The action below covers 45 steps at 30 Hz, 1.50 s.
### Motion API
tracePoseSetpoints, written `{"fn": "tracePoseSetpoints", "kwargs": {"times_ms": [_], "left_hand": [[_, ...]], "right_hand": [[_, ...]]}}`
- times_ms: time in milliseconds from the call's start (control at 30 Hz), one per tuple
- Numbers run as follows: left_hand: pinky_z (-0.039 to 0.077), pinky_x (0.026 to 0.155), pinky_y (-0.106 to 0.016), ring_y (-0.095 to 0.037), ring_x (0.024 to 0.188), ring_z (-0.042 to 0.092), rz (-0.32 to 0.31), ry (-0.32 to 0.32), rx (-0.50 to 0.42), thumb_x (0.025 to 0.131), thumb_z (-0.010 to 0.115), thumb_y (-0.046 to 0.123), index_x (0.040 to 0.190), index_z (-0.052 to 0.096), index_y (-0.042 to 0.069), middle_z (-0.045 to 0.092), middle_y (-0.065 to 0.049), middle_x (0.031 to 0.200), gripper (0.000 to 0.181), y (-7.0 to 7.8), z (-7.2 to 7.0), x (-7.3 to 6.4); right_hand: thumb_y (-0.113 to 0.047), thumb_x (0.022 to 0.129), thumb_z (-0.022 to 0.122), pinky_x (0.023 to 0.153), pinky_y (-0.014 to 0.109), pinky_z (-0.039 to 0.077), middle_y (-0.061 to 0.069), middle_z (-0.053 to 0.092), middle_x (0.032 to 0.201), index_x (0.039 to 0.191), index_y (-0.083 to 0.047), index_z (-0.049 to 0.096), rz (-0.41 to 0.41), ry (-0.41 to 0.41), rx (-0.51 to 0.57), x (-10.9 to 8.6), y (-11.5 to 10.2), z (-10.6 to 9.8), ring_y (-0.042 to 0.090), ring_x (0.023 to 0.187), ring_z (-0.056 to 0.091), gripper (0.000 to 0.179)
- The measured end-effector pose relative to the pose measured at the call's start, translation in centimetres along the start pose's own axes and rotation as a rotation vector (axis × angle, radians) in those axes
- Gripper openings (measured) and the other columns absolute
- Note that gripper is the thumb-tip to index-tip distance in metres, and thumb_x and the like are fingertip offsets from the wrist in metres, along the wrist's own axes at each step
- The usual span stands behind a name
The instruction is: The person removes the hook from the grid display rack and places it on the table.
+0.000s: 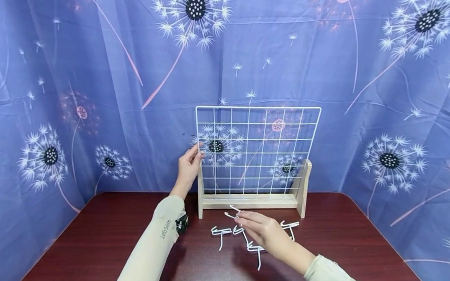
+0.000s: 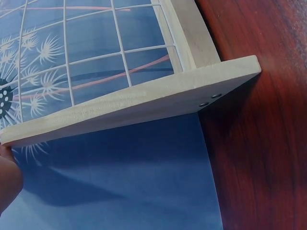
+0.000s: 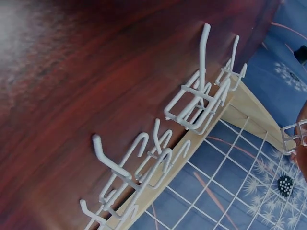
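A white wire grid panel (image 1: 259, 151) stands upright in a wooden base (image 1: 250, 201). My left hand (image 1: 188, 166) grips the stand at its left edge, near the top of the wooden side piece (image 2: 144, 98); in the left wrist view only a bit of that hand (image 2: 8, 179) shows at the frame's edge. Between the fingertips of my right hand (image 1: 266, 233) is a white wire hook (image 1: 232, 215), in front of the base and apart from the grid. The same held hook (image 3: 291, 136) appears at the right edge of the right wrist view.
Several more white wire hooks lie on the dark red wooden table (image 1: 112, 242), among them a left one (image 1: 221, 232), a front one (image 1: 257, 248) and a right one (image 1: 290, 225). A blue curtain with dandelion prints (image 1: 124, 78) hangs behind the table.
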State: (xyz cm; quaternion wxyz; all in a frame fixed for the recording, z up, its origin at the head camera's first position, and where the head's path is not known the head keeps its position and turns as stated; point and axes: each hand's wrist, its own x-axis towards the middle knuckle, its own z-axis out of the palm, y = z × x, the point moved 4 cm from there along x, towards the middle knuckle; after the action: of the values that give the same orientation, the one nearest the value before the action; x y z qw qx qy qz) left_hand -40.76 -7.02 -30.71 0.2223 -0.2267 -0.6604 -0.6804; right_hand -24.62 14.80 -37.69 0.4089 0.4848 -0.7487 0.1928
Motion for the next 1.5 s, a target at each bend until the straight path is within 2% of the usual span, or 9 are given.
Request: {"fn": "tracePoseSetpoints", "kwargs": {"times_ms": [200,333,467,633,733,867,1100,1267,1500], "left_hand": [[0.051,0.093,-0.038,-0.047,0.103,0.057,-0.011,0.011,-0.017,0.094,0.047,-0.014,0.132,0.053,-0.008,0.053,-0.036,0.110,0.039,-0.3,-0.1,-0.1],[0.048,0.095,-0.046,-0.049,0.104,0.056,0.001,0.016,-0.022,0.095,0.047,-0.013,0.132,0.054,-0.006,0.053,-0.037,0.110,0.039,-1.6,-0.2,0.5],[0.050,0.094,-0.041,-0.047,0.103,0.057,0.013,0.029,-0.011,0.095,0.048,-0.011,0.132,0.056,-0.002,0.055,-0.034,0.109,0.039,-2.8,-0.1,0.9],[0.052,0.089,-0.026,-0.041,0.101,0.060,0.012,0.045,0.002,0.095,0.050,-0.009,0.132,0.059,0.002,0.058,-0.028,0.107,0.039,-2.9,-0.1,0.8],[0.052,0.087,-0.021,-0.039,0.099,0.060,0.011,0.049,0.002,0.095,0.050,-0.010,0.131,0.059,0.002,0.058,-0.026,0.105,0.039,-2.9,-0.1,0.8],[0.052,0.087,-0.019,-0.040,0.099,0.060,0.018,0.046,-0.010,0.095,0.050,-0.009,0.131,0.059,0.001,0.058,-0.027,0.106,0.039,-3.0,-0.1,0.9],[0.052,0.087,-0.022,-0.044,0.100,0.059,0.031,0.038,-0.009,0.095,0.050,-0.009,0.131,0.059,0.001,0.057,-0.031,0.107,0.039,-3.1,-0.1,1.0],[0.052,0.086,-0.021,-0.040,0.099,0.061,0.022,0.048,0.006,0.095,0.050,-0.008,0.131,0.060,0.002,0.059,-0.027,0.105,0.038,-3.0,-0.1,1.0],[0.053,0.089,-0.027,-0.039,0.100,0.061,0.011,0.045,0.015,0.095,0.050,-0.009,0.131,0.059,0.004,0.058,-0.026,0.106,0.040,-2.9,-0.1,0.9]], "right_hand": [[-0.013,0.098,0.056,0.091,0.025,0.051,0.012,0.069,0.107,0.107,-0.002,0.072,-0.055,-0.062,-0.010,-0.8,-0.3,0.4,0.026,0.098,0.068,0.022],[-0.013,0.096,0.057,0.092,0.026,0.052,0.012,0.069,0.107,0.105,-0.002,0.073,-0.051,-0.123,-0.017,-1.2,-0.5,0.6,0.025,0.099,0.067,0.021],[-0.015,0.097,0.056,0.091,0.027,0.052,0.011,0.070,0.106,0.105,-0.003,0.073,-0.057,-0.169,-0.035,-1.7,-0.9,0.9,0.023,0.099,0.067,0.022],[-0.021,0.104,0.042,0.088,0.029,0.054,0.008,0.070,0.105,0.104,-0.005,0.073,-0.097,-0.186,-0.075,-2.1,-1.2,1.3,0.019,0.097,0.068,0.035],[-0.018,0.102,0.047,0.087,0.028,0.054,0.007,0.070,0.103,0.103,-0.006,0.074,-0.114,-0.200,-0.092,-2.4,-1.3,1.5,0.018,0.095,0.068,0.029],[-0.016,0.098,0.055,0.085,0.027,0.055,0.008,0.070,0.104,0.102,-0.006,0.074,-0.126,-0.220,-0.102,-2.8,-1.4,1.7,0.018,0.095,0.068,0.021],[-0.019,0.103,0.045,0.085,0.025,0.055,0.008,0.070,0.103,0.100,-0.008,0.074,-0.142,-0.253,-0.110,-3.5,-1.5,2.1,0.017,0.095,0.068,0.031],[-0.019,0.106,0.035,0.087,0.024,0.054,0.007,0.070,0.101,0.098,-0.008,0.074,-0.197,-0.276,-0.134,-3.7,-1.8,2.5,0.016,0.094,0.067,0.041],[-0.016,0.094,0.056,0.089,0.022,0.052,0.003,0.070,0.100,0.098,-0.011,0.074,-0.277,-0.354,-0.234,-4.0,-2.3,3.2,0.013,0.096,0.066,0.019]]}}
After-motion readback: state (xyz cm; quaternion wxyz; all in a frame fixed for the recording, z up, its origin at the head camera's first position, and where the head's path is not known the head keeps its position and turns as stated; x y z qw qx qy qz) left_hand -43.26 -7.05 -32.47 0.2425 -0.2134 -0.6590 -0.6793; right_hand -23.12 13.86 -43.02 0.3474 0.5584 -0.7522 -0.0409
